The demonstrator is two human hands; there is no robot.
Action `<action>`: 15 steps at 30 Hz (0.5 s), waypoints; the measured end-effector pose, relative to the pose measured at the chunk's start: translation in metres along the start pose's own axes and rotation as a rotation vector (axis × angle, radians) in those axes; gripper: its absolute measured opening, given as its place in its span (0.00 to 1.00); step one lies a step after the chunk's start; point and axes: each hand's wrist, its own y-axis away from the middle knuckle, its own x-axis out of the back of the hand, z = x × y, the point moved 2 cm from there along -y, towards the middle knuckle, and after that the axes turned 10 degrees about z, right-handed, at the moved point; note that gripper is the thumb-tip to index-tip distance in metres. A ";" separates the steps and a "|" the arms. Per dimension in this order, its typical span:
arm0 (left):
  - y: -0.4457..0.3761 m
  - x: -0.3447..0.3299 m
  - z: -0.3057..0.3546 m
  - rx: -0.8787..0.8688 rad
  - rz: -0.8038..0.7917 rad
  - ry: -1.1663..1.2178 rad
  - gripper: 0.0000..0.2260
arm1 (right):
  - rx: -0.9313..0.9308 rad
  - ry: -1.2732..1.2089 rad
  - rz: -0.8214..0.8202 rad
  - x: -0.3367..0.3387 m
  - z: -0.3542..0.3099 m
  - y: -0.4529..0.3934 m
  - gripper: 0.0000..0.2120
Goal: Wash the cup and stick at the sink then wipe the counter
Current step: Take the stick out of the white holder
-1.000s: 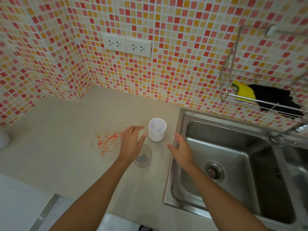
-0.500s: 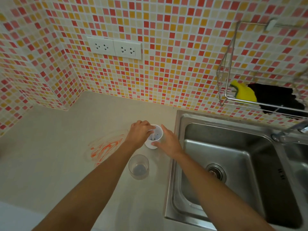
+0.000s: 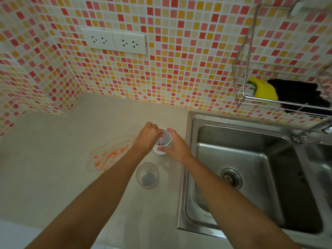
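A small white cup (image 3: 163,143) stands on the beige counter (image 3: 53,177) just left of the steel sink (image 3: 251,177). My right hand (image 3: 175,148) grips the cup's right side, thumb on its near wall. My left hand (image 3: 148,138) is at the cup's left rim with its fingers curled into the opening, where a thin pale stick (image 3: 162,141) shows faintly. Whether those fingers pinch the stick is hidden. An orange smear (image 3: 111,155) marks the counter to the left of the cup.
A clear glass (image 3: 147,176) stands on the counter just in front of the cup, between my forearms. A wire rack (image 3: 251,97) on the tiled wall holds a yellow sponge (image 3: 264,90) and a black cloth (image 3: 298,94). The tap (image 3: 312,130) is at right.
Both hands have moved forward from above the counter to the white cup. The right now grips its side and the left's fingers have reached into its opening.
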 end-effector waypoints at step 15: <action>0.014 -0.014 -0.006 0.091 -0.075 -0.116 0.15 | -0.003 0.086 0.039 -0.003 -0.001 0.000 0.40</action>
